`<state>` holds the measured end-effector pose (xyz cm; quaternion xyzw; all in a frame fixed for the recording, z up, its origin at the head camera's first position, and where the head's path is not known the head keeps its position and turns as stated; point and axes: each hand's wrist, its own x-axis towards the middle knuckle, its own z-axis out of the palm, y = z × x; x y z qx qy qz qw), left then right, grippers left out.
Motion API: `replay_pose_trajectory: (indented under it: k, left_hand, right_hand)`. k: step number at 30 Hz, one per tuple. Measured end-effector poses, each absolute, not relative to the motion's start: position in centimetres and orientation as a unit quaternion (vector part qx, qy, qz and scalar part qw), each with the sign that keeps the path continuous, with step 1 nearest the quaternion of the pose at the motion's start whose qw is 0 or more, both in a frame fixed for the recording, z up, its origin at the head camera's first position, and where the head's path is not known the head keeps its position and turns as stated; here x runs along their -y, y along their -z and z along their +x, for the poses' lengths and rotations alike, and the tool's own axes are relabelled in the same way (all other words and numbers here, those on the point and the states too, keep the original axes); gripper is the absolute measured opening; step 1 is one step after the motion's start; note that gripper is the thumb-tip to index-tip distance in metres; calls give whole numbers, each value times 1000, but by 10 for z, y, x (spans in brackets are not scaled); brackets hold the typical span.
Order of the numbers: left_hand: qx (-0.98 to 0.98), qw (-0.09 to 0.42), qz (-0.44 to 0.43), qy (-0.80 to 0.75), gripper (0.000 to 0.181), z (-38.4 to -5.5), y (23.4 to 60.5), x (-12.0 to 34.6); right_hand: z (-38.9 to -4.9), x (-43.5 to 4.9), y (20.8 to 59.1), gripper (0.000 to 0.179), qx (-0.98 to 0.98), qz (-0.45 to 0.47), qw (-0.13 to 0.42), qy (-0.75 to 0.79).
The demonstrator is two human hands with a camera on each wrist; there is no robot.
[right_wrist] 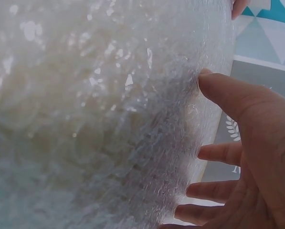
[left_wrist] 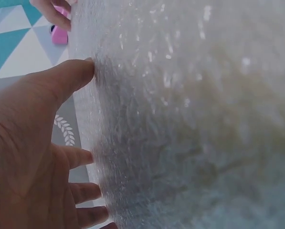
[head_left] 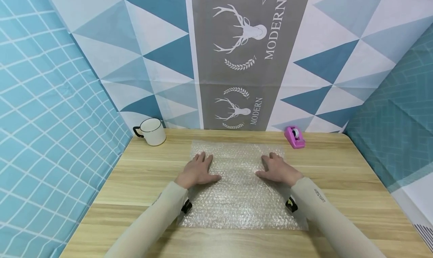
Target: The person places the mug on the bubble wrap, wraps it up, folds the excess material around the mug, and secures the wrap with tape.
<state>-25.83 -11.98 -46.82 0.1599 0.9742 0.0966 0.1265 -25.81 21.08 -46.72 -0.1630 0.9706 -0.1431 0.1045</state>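
A sheet of clear bubble wrap (head_left: pixel 236 198) lies flat on the wooden table. On its left part rests my left hand (head_left: pixel 199 170), fingers spread and fingertips touching the bubbles. My right hand (head_left: pixel 278 170) rests the same way on the right part, its thumb pointing inward. In the left wrist view, the thumb and fingertips of the left hand (left_wrist: pixel 32 129) meet the bubble wrap (left_wrist: pixel 190 105). The right wrist view shows the right hand (right_wrist: pixel 257 143) with its fingertips on the sheet (right_wrist: pixel 99 109). Neither hand grips anything.
A white mug (head_left: pixel 153 132) with a black handle stands at the table's back left. At the back right sits a pink tape dispenser (head_left: pixel 295 137). Patterned cloth (head_left: pixel 162 55) hangs behind the wooden table (head_left: pixel 341 175), and blue cloth walls stand at both sides.
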Motion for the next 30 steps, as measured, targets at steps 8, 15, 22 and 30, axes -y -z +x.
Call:
replay_pose_trajectory:
  k: [8, 15, 22, 30]
  left_hand:
    - [-974, 124, 159, -104, 99, -251, 467, 122]
    - [-974, 126, 158, -106, 98, -248, 468, 123]
    - [-973, 129, 158, -113, 98, -245, 465, 123]
    - [-973, 131, 161, -104, 100, -242, 465, 122]
  right_hand:
    - [-253, -211, 469, 79, -969, -177, 89, 145]
    - [-251, -210, 470, 79, -971, -177, 85, 139]
    - [-248, -210, 469, 79, -971, -174, 86, 138]
    - [-243, -211, 468, 79, -971, -180, 82, 135]
